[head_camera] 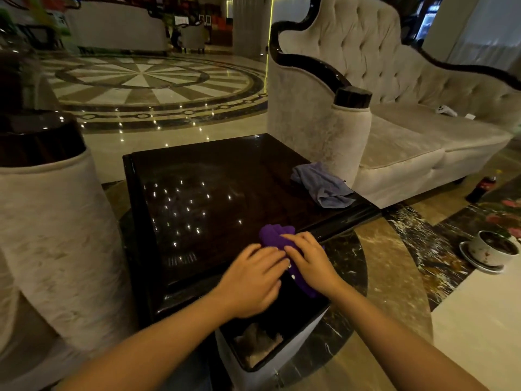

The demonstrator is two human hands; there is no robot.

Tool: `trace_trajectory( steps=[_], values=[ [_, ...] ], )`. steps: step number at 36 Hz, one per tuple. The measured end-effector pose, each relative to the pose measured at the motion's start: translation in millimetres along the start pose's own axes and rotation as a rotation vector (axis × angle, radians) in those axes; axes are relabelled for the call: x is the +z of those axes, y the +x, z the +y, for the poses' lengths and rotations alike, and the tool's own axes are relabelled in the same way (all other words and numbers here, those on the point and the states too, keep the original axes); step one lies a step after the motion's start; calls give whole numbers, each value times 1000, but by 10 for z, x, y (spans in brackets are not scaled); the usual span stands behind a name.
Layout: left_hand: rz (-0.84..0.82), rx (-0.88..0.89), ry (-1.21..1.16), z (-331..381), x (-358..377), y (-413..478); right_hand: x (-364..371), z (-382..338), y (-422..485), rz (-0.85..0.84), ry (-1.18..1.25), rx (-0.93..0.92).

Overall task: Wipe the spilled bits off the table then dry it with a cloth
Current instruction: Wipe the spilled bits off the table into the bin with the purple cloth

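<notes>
A dark glossy square table [214, 187] stands in front of me. At its near right corner a purple cloth [275, 234] lies bunched, and both hands rest on it. My right hand [308, 259] presses on top of the purple cloth. My left hand [253, 280] touches the cloth's left side, fingers curled over it. Small white bits [291, 273] show between the hands at the table's edge. A grey-blue cloth [324, 184] lies crumpled at the table's right edge, apart from both hands.
A white bin with a dark rim [253, 359] holding crumpled paper stands under the table's near corner. Beige sofas flank the table: an armrest [50, 221] at left, a tufted sofa [394, 131] at right. A cup on a saucer [492, 249] and a cola bottle [480, 187] stand on the floor at right.
</notes>
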State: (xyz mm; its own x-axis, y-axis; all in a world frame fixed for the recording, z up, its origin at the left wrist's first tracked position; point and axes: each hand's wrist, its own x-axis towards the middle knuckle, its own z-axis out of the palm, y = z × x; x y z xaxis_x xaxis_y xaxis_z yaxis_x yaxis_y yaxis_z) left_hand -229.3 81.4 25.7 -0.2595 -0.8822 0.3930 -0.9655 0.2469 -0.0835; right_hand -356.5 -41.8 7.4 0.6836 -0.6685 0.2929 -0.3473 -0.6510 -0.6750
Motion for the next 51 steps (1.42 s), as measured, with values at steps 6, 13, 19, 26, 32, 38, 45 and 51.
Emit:
trace_trajectory(
  steps=[6, 13, 19, 26, 32, 38, 45, 51],
  values=[
    [-98, -52, -6, 168, 148, -14, -77, 16, 43, -4, 11, 17],
    [-508, -48, 83, 198, 374, -230, -165, 32, 99, -33, -36, -6],
    [-249, -137, 64, 211, 269, -202, -154, 0, 113, -43, -31, -19],
    [-305, -133, 131, 258, 271, -143, -102, -38, 121, -57, -10, -21],
    [-343, -17, 195, 220, 385, -350, -127, -1, 138, -64, -14, -8],
    [-111, -130, 157, 230, 228, -132, -80, -36, 139, -66, -1, -21],
    [-201, -62, 164, 291, 330, -242, -66, -66, 159, -64, 48, 10],
    [-145, -47, 149, 260, 394, -333, -71, -36, 146, -84, 22, 20]
  ],
)
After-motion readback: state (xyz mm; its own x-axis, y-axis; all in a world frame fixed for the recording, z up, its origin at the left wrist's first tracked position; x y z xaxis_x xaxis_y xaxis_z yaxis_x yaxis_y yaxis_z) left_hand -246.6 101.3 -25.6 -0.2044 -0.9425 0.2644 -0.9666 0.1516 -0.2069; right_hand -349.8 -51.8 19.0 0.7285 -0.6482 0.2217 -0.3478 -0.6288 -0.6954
